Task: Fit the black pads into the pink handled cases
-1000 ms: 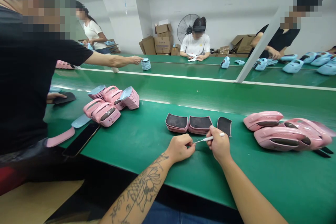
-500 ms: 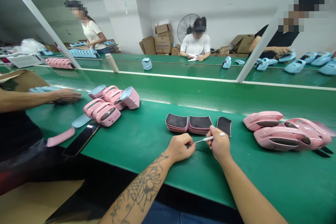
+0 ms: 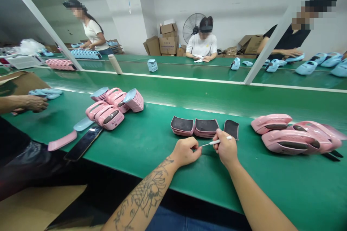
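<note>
Smooth green tabletop (image 3: 151,144); right fingers (image 3: 221,136) clamped on slim, white-handled tool (image 3: 213,143); left fingers (image 3: 196,154) curled at tip, grip unclear.

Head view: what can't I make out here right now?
Left hand, head view: palm and anything inside it, hidden by the back of the hand.
White-handled tool, head view: tip too small to make out; mid-handle covered by the right hand.
Co-worker's arm, head view: cut off by the left edge.

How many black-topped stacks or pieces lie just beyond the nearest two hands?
3: left stack, middle stack beside it, and a separate piece partly behind the right hand. Lower layers may be hidden.
</note>
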Demonstrator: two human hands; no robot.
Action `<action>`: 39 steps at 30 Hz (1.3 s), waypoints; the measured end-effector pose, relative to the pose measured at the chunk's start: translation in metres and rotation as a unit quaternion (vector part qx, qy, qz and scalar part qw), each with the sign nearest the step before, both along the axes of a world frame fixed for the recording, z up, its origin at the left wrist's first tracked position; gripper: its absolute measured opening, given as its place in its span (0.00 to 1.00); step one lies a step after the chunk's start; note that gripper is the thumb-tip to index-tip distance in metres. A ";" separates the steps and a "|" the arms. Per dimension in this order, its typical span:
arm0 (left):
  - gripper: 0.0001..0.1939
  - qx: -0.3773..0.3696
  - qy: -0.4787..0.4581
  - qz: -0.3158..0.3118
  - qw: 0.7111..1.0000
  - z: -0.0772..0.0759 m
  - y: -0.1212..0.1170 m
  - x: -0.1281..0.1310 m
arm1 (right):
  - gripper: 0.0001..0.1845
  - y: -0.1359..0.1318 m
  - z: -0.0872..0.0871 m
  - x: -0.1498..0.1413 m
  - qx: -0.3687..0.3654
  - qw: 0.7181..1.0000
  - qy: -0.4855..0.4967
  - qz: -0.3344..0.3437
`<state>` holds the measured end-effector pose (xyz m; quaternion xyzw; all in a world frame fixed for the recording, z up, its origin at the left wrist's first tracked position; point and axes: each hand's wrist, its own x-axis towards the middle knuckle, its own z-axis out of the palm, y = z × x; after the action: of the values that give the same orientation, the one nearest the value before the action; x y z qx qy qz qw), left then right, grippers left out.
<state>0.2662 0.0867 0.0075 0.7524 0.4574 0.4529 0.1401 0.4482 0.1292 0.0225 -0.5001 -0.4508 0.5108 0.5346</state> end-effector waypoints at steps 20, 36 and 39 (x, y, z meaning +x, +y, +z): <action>0.08 -0.028 0.005 0.010 1.000 0.000 0.000 -0.001 | 0.28 0.001 0.000 0.000 -0.004 1.000 0.006 -0.001; 0.09 -0.025 0.002 0.005 1.000 0.000 -0.001 0.000 | 0.27 0.001 -0.003 0.000 0.000 1.000 0.003 -0.003; 0.10 -0.031 0.002 0.006 0.999 0.000 -0.001 0.000 | 0.27 0.001 -0.002 0.000 -0.002 1.000 0.002 -0.003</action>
<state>0.2661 0.0858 0.0074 0.7459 0.4759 0.4377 0.1602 0.4481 0.1303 0.0202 -0.5017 -0.4475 0.5106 0.5360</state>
